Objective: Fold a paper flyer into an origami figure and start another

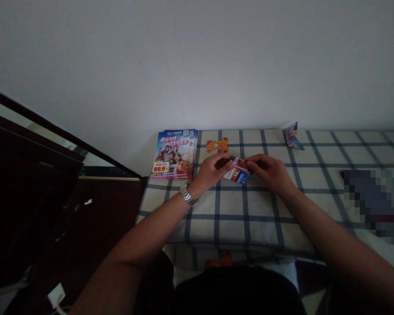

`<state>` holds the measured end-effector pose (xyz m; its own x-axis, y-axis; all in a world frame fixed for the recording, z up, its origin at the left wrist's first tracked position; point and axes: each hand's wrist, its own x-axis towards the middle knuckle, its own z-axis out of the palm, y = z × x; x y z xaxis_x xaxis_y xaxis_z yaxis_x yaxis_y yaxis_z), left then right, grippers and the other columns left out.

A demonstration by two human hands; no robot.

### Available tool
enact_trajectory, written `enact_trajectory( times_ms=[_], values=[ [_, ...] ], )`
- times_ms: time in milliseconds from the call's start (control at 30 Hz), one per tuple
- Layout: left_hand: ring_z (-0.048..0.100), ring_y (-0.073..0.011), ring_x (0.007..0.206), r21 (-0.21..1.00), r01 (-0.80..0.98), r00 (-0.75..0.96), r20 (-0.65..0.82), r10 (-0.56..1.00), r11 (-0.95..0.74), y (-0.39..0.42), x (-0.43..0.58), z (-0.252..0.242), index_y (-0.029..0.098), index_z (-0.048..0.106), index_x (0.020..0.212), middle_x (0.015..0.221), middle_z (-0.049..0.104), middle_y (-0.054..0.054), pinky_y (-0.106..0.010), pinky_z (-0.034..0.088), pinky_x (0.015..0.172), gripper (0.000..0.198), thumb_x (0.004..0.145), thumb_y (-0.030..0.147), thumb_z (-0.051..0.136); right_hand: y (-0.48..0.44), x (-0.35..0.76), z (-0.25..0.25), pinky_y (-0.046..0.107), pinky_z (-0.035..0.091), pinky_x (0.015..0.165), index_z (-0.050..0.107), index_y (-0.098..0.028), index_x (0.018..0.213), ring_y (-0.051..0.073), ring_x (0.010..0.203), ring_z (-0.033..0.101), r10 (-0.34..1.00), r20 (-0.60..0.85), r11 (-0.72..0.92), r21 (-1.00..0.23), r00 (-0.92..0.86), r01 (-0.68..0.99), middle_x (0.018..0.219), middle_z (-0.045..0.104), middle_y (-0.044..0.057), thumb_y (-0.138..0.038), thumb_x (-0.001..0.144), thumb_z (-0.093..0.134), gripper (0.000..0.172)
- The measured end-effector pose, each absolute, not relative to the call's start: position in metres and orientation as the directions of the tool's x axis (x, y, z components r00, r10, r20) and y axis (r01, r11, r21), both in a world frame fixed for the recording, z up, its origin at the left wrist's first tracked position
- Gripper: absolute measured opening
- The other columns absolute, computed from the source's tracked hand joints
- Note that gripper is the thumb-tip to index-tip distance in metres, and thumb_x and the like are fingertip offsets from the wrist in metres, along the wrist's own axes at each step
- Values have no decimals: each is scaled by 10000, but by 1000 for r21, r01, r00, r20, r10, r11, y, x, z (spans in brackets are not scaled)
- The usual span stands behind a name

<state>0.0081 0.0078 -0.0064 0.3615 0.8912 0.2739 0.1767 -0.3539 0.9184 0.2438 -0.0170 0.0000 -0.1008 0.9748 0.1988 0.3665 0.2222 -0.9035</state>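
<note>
A pale, bare wall (197,65) rises behind a table covered with a cream-and-dark checked cloth (259,223), where a person in dark clothing works with both hands. A dark reddish-brown floor (111,218) shows to the left of the table. At the table's right side lies a dark object (374,201), pixelated beyond recognition. A stack of printed flyers (174,155), the top one showing a castle scene and the figure "89.9", lies flat at the far left corner, near the wall.

The left hand (213,168) is closed in a pinch on the left side of a small folded flyer (238,173); the right hand (269,170) pinches its upper right edge between thumb and fingers. The folded flyer is between the two hands, over the middle of the cloth, to the right of the stack; whether it touches the cloth is hard to tell. Well to its right, near the wall, a second folded flyer (292,138) stands partly open. An orange bear figure (217,145) lies beyond the left hand. A silver metal watch (188,194) circles the left wrist.
</note>
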Motion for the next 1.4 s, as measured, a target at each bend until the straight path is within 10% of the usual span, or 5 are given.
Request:
enact_trajectory(
  times_ms=[1400],
  values=[
    [685, -167, 848, 918, 161, 315, 301, 900, -364, 12, 7, -13, 186, 701, 1015, 968, 750, -50, -290, 540, 786, 351, 991, 535, 678, -17, 245, -4, 334, 554, 681, 710, -217, 923, 202, 725, 689, 973, 159, 206, -928, -170, 310, 811, 755, 42, -557, 974, 675, 346]
  ],
)
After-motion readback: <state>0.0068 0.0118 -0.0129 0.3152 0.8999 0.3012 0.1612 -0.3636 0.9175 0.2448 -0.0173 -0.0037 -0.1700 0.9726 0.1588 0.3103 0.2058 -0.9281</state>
